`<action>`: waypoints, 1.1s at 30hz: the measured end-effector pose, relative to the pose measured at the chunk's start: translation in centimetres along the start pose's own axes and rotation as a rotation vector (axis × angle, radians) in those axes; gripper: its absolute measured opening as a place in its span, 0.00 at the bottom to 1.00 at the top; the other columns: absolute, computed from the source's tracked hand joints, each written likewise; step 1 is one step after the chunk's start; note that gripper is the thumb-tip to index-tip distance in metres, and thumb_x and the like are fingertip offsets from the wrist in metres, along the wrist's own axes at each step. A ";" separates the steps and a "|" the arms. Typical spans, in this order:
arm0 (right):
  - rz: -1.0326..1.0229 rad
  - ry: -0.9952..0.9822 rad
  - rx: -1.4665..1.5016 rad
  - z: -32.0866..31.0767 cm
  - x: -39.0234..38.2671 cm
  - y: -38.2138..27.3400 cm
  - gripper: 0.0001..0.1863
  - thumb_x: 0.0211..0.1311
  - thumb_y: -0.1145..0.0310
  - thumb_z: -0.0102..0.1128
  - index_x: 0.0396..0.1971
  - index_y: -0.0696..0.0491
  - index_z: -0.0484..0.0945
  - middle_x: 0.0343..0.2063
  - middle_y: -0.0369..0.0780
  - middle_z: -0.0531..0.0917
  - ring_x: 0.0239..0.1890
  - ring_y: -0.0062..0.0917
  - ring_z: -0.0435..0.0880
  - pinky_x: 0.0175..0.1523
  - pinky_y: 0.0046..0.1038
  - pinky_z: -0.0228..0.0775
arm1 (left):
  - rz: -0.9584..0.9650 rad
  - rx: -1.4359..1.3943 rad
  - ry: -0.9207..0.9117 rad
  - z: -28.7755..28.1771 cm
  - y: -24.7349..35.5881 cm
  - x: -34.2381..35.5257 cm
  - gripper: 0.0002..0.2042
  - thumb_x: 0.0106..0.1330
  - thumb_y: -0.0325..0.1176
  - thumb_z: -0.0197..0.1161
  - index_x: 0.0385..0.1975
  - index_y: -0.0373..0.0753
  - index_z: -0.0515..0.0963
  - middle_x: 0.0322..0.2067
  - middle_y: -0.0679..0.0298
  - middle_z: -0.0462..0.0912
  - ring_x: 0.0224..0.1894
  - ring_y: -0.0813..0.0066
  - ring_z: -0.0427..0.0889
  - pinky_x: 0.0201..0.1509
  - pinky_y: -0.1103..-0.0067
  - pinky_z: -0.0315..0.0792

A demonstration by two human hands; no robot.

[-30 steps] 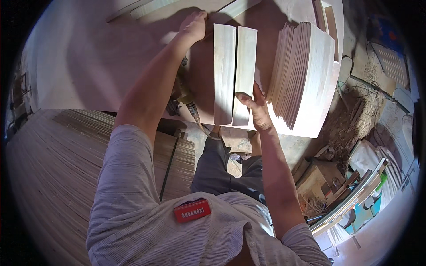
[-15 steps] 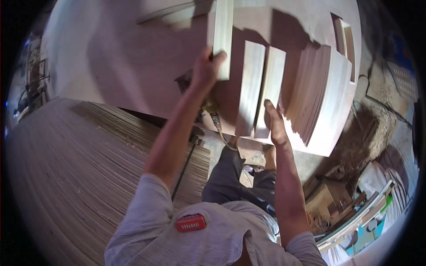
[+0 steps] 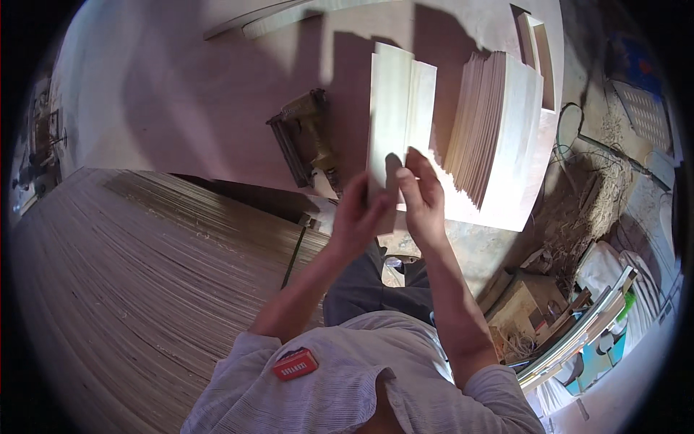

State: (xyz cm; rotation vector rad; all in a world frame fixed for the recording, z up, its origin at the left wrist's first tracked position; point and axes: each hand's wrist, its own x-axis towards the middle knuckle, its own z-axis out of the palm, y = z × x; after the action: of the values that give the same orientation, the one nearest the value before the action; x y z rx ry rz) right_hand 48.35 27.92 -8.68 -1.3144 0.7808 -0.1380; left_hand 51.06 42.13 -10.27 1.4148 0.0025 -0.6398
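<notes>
The broad, smooth desk (image 3: pixel 217 108) is carrying a fanned stack (image 3: pixel 499 137) of pale thin boards. You are gripping the near end of flat wooden slats (image 3: pixel 399 108) with both hands (image 3: pixel 396 199) together, beside a metal nailer (image 3: pixel 307 141). A red rectangular tag (image 3: pixel 295 364) is sitting on your shirt.

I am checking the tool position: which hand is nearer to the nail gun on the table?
Left. The left hand is just right of the nail gun, below its grip, not touching it. The right hand is farther right, and both hold the pale wooden slats.
</notes>
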 end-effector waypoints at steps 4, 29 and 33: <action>0.155 -0.060 0.175 -0.9 2.1 1.6 0.22 0.78 0.58 0.67 0.61 0.58 0.78 0.31 0.31 0.81 0.35 0.15 0.76 0.43 0.21 0.72 | -0.132 0.218 -0.100 1.1 -0.3 -0.2 0.22 0.79 0.32 0.66 0.68 0.35 0.69 0.56 0.60 0.80 0.57 0.73 0.80 0.63 0.74 0.75; 0.257 0.238 0.057 -4.5 7.6 9.2 0.45 0.83 0.40 0.49 0.82 0.61 0.53 0.79 0.52 0.62 0.80 0.40 0.63 0.82 0.38 0.54 | -0.025 0.306 -0.086 -0.2 -8.5 13.0 0.42 0.83 0.49 0.59 0.82 0.28 0.46 0.76 0.43 0.62 0.78 0.56 0.65 0.79 0.67 0.62; 0.283 0.130 0.206 -3.5 8.5 6.5 0.44 0.82 0.34 0.42 0.80 0.56 0.60 0.78 0.45 0.66 0.80 0.34 0.62 0.83 0.36 0.49 | -0.308 0.011 0.144 -0.9 -7.3 13.0 0.42 0.85 0.61 0.43 0.82 0.30 0.46 0.77 0.49 0.63 0.77 0.61 0.65 0.81 0.69 0.56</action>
State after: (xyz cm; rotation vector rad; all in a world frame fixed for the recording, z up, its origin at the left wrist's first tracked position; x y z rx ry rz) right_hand 50.47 22.59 -18.37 -0.9970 1.0275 -0.0751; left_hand 59.19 37.46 -21.92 1.4820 0.3366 -0.7898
